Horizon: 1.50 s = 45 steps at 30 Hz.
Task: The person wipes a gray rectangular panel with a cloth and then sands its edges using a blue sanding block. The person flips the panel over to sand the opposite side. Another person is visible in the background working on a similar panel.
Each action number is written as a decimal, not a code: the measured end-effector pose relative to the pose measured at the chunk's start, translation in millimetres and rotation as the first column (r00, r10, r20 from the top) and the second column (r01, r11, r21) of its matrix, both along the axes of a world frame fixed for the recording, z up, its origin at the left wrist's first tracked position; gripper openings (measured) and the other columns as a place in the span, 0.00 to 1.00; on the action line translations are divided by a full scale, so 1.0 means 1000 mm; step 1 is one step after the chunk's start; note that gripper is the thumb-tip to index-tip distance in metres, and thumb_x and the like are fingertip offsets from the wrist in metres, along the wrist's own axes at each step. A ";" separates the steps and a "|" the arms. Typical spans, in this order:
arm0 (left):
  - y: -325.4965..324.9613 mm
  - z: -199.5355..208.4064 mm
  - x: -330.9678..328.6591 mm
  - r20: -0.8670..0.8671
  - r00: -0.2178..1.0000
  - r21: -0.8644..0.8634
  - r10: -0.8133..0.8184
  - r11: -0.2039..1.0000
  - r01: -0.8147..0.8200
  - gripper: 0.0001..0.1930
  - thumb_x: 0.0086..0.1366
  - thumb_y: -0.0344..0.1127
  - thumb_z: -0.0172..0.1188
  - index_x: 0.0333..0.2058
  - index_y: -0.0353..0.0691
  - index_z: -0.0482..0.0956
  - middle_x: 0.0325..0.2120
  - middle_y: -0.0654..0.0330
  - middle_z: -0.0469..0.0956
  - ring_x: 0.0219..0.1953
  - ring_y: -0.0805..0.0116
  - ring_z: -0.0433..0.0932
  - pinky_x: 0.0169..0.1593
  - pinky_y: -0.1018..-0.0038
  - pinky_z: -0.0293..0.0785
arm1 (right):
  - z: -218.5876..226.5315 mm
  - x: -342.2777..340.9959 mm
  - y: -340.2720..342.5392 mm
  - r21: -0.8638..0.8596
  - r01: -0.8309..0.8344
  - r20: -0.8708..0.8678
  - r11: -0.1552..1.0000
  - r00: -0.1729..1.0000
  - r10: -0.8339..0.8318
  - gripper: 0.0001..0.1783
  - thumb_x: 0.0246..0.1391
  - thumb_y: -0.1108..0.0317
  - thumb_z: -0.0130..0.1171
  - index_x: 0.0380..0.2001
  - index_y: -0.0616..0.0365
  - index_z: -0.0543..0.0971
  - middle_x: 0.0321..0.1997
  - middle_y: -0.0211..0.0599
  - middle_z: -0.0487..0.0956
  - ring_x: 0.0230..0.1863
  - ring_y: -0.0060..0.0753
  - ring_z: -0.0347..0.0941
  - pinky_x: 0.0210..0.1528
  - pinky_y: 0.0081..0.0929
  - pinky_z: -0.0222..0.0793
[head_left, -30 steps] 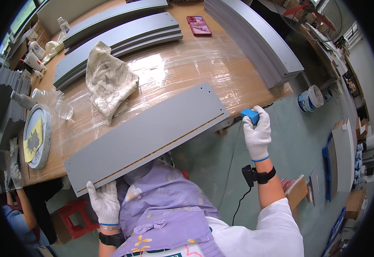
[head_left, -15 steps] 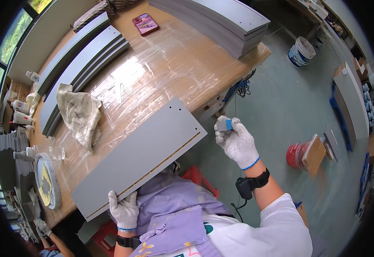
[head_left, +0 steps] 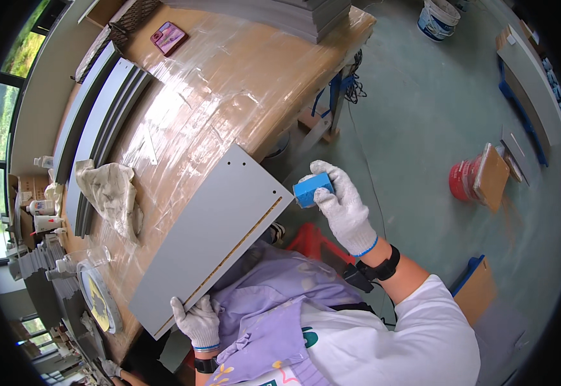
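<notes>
A long grey panel lies slanted across the near edge of the table. It has a slot along its near side and small holes at its right end. My left hand, in a white knit glove, grips the panel's near left edge, thumb on top and the other fingers hidden. My right hand, also gloved, pinches a blue sanding sponge just beyond the panel's right corner. A small gap seems to separate sponge and panel.
Curved grey panels and a crumpled cloth lie on the film-covered table. A phone rests farther back. A red bucket with a board stands on the floor at right. Another person's gloved hand shows at lower left.
My right hand has moved left and nearer the panel's corner, turning the sponge so its blue side shows. The whole view has shifted; my left hand keeps its grip on the panel.
</notes>
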<state>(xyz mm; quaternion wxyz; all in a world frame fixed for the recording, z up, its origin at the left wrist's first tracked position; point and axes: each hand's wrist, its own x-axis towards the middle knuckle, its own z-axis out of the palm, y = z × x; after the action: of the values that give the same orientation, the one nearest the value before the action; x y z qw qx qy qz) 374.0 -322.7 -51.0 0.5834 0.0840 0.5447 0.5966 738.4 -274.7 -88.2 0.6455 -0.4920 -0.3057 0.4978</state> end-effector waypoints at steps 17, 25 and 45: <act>-0.009 -0.001 -0.018 0.107 0.956 0.130 -0.272 0.957 0.258 0.17 0.70 0.54 0.54 0.48 0.50 0.75 0.41 0.66 0.82 0.32 0.65 0.81 0.34 0.63 0.77 | -0.028 -0.002 0.006 -0.068 0.002 0.197 0.998 0.980 0.011 0.24 0.63 0.66 0.57 0.59 0.64 0.67 0.48 0.37 0.73 0.44 0.24 0.72 0.48 0.24 0.76; -0.036 0.004 -0.023 0.100 0.995 0.127 0.015 0.992 -0.028 0.21 0.70 0.48 0.54 0.50 0.37 0.72 0.41 0.53 0.81 0.28 0.60 0.82 0.21 0.72 0.80 | 0.055 0.027 0.049 0.031 -0.175 -0.159 0.984 0.971 0.178 0.20 0.69 0.62 0.49 0.57 0.63 0.71 0.42 0.34 0.77 0.39 0.20 0.75 0.40 0.21 0.77; -0.036 0.007 -0.022 0.098 0.992 0.124 0.077 0.988 -0.089 0.18 0.68 0.48 0.57 0.43 0.37 0.75 0.30 0.54 0.82 0.17 0.61 0.78 0.12 0.72 0.74 | 0.121 0.021 0.062 -0.177 -0.299 0.172 0.938 0.929 0.329 0.23 0.63 0.67 0.54 0.58 0.65 0.71 0.41 0.31 0.76 0.40 0.17 0.74 0.45 0.19 0.75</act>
<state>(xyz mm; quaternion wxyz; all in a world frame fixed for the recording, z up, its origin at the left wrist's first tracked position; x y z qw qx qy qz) 351.8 -358.5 -44.2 0.5762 0.0709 0.4806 0.6572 759.3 -213.1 32.6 0.4854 -0.5304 -0.4059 0.5643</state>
